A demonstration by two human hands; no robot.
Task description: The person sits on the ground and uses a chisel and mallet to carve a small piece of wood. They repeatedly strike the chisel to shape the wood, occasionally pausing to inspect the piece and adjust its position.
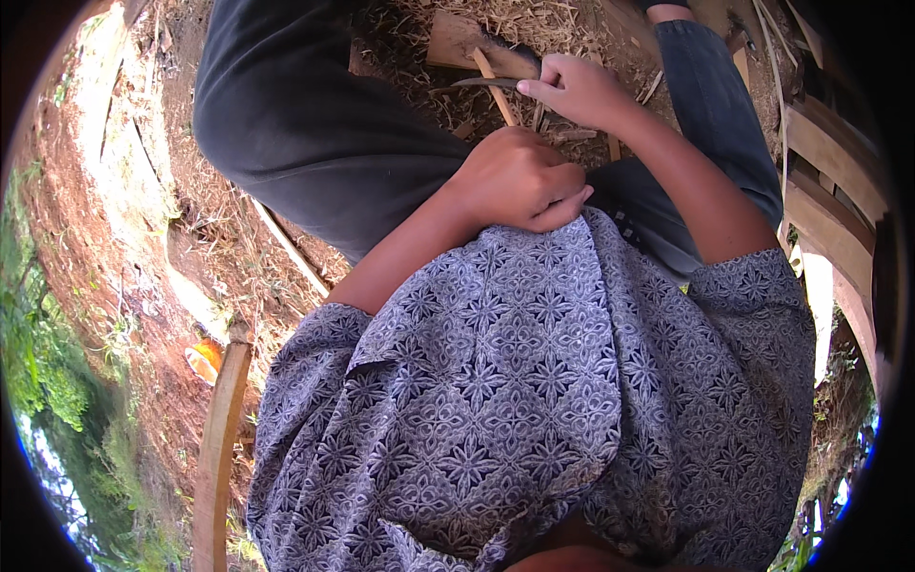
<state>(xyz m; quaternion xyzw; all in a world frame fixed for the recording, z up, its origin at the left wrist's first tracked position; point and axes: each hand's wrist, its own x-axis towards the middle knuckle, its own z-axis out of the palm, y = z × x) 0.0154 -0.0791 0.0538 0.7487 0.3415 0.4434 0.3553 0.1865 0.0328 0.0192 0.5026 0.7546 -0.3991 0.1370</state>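
My left hand (pixel 524 179) is closed in a fist close to my body, around the lower end of a thin wooden stick (pixel 498 99). The stick slants up and away from the fist, its far end over a wood block (pixel 462 43) with a dark patch. Beyond it to the right, my right hand (pixel 579 91) grips a knife, and its handle is hidden in the fingers. The dark, slightly curved knife blade (pixel 481 82) points left and crosses the stick; whether it touches cannot be made out.
Wood shavings (pixel 562 21) cover the ground around the block. My legs in dark trousers (pixel 295 124) lie on both sides. Curved wooden slats (pixel 834 153) stand at the right; an upright wooden piece (pixel 221 448) and an orange object (pixel 203 360) are at the left.
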